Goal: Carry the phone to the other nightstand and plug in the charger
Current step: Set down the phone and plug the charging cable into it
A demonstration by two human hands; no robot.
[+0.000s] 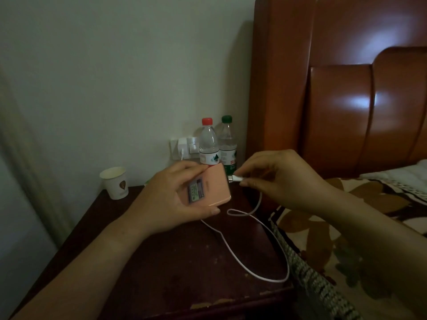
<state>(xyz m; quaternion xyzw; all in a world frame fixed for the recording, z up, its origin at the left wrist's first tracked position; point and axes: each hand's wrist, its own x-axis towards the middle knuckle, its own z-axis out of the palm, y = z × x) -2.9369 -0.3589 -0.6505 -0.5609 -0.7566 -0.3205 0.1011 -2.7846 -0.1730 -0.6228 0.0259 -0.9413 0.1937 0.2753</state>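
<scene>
- The left hand (171,199) holds the pink phone (209,187) above the dark wooden tabletop (175,269), back side up, with a small sticker on it.
- Its fingers (191,168) wrap over the phone's far edge and the thumb runs along the near edge, so the phone is clamped between them.
- The right hand (279,179) pinches the white plug (236,177) of the charger cable (245,264); thumb and forefinger are closed on it.
- The plug's metal tip sits right at the phone's right end; whether it is already inside the port cannot be told.
- From the plug the cable drops, loops on the tabletop and curves near its right edge.
- At the far side a white adapter (182,144) sits in the wall socket (184,147).
- Just right of the socket stand two water bottles, one red-capped (208,144), one green-capped (227,144).
- A paper cup (114,182) stands at the far left of the tabletop.
- A bed (346,227) with a patterned cover lies to the right.
</scene>
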